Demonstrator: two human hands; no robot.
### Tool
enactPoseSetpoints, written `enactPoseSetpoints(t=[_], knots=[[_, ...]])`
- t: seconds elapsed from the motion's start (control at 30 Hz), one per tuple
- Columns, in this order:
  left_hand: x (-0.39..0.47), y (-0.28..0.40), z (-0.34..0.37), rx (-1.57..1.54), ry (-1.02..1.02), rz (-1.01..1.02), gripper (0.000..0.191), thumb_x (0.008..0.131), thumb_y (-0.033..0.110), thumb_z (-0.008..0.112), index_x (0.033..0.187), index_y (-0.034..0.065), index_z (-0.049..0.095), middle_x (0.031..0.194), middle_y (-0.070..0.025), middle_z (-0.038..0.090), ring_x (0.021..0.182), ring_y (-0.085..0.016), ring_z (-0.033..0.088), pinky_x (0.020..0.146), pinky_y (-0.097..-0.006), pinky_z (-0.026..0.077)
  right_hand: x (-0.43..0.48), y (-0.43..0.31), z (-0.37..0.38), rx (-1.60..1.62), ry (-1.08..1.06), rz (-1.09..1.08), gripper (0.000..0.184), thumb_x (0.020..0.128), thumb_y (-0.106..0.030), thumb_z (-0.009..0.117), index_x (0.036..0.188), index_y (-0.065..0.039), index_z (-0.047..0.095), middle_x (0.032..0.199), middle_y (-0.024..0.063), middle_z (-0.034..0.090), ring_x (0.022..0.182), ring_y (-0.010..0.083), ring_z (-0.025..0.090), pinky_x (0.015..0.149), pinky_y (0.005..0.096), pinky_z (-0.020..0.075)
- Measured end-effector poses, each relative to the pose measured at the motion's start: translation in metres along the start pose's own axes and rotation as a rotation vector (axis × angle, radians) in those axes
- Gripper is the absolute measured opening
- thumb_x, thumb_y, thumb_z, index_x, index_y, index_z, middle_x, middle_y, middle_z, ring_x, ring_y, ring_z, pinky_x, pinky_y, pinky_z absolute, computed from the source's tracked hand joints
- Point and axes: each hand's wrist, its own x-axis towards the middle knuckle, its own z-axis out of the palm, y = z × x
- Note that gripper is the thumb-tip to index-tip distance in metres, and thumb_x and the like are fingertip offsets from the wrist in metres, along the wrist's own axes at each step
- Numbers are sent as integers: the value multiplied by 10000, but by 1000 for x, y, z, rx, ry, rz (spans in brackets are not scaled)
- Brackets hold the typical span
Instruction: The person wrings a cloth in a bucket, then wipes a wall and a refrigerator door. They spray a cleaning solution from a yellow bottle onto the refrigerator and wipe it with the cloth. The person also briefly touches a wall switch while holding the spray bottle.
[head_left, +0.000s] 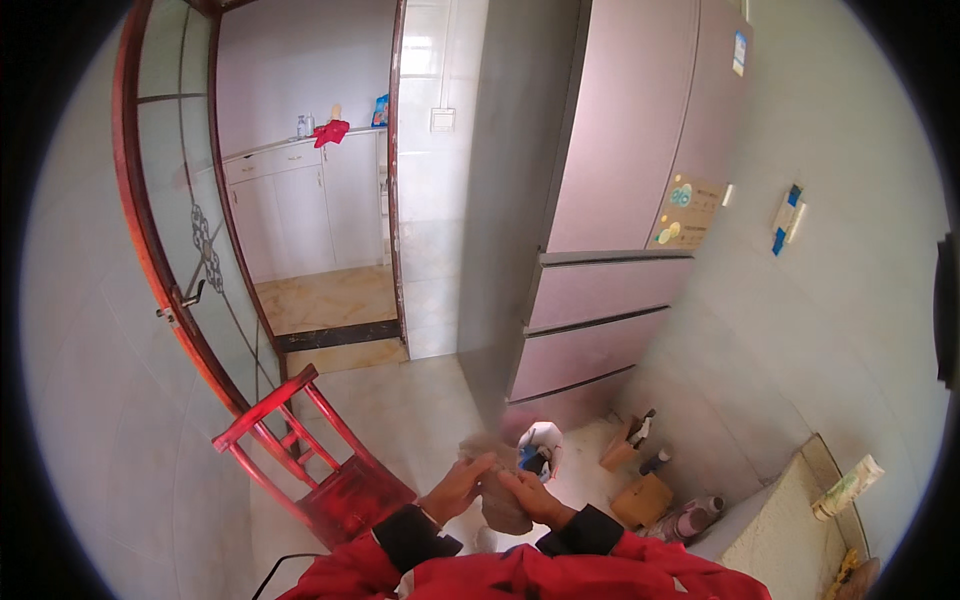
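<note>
A grey-brown cloth (504, 508), soft and folded, hangs between my two hands in front of my body. My left hand (457, 491) grips its left edge, thumb on top. On the other side my right hand (532, 496) pinches the cloth with the thumb over it. The cloth's far end is blurred. Just beyond my right hand, a white bin (551, 439) with dark and blue items inside stands on the floor.
A red wooden chair (352, 499) is at the left by the open glass door (180, 187). A tall pinkish refrigerator (615, 135) stands ahead. Cardboard boxes (645, 501) and bottles (694, 519) sit on the floor at right, beside a ledge (780, 525).
</note>
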Motion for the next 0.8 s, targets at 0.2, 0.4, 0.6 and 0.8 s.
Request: enactPoseSetpoints(t=[0.2, 0.4, 0.6, 0.8], knots=[[96, 73, -31, 274, 91, 340, 315, 972, 193, 532, 1231, 14, 541, 1164, -87, 621, 1045, -203, 610, 934, -346, 489, 120, -40, -42, -355, 4, -83, 509, 892, -397, 644, 1139, 47, 612, 971, 112, 680, 918, 146, 604, 795, 309, 489], [142, 157, -50, 37, 234, 445, 327, 977, 156, 488, 1265, 3, 505, 1194, -108, 604, 1074, -225, 605, 947, -368, 494, 228, -105, -46, -93, 24, -207, 392, 875, -291, 684, 1100, 25, 632, 920, 59, 665, 833, 115, 593, 740, 275, 489], [194, 235, -86, -40, 214, 566, 369, 990, 231, 486, 1276, -2, 492, 1198, -112, 587, 1063, -264, 596, 909, -380, 503, 338, -144, -55, -218, 171, -295, 265, 871, -245, 666, 925, 12, 640, 860, 11, 643, 697, 96, 560, 622, 269, 464], [235, 318, -204, 115, 442, 663, 423, 992, 399, 469, 1235, 62, 547, 1152, -62, 602, 1037, -199, 588, 848, -352, 502, 480, -182, -57, 555, 335, -351, 227, 900, -247, 615, 872, -22, 618, 780, -15, 591, 698, 87, 522, 629, 253, 424]])
